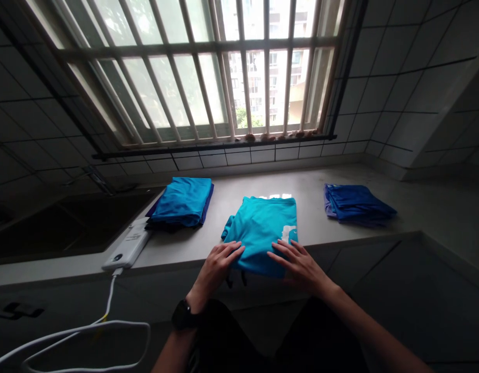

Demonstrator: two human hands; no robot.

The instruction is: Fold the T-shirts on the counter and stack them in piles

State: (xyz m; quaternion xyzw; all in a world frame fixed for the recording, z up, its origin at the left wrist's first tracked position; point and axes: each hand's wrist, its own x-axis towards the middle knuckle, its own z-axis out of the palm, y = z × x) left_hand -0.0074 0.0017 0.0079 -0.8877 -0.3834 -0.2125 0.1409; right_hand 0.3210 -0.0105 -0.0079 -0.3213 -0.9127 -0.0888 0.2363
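A folded turquoise cloth garment (258, 228), marked with a white printed patch (288, 233) towards its right side, is laid on the pale, smooth surface (309, 181), its near edge brought out over the front rim. A small bunched end is left poking out at its left side.

The near left corner is covered by the left hand (219, 261), its fingers held fairly close together and lightly bent. The near right part is covered by the right hand (301, 264), its fingers spread on the fabric. Both thumbs are hidden, so whether any cloth is pinched cannot be told.

The garment is judged light, soft and limp, hardly to be damaged, though its layers may be slid apart if only the top one is taken. A hold is best taken at both near corners, with all layers gripped together (the loose end at the left included).

To the left, a stack of bright blue and dark navy folded cloths (185, 199) is set near a white oblong plastic device (126, 246), into which a white cable (111, 298) is plugged. To the right, a deep blue and pale violet folded pile (358, 202) is placed well apart.
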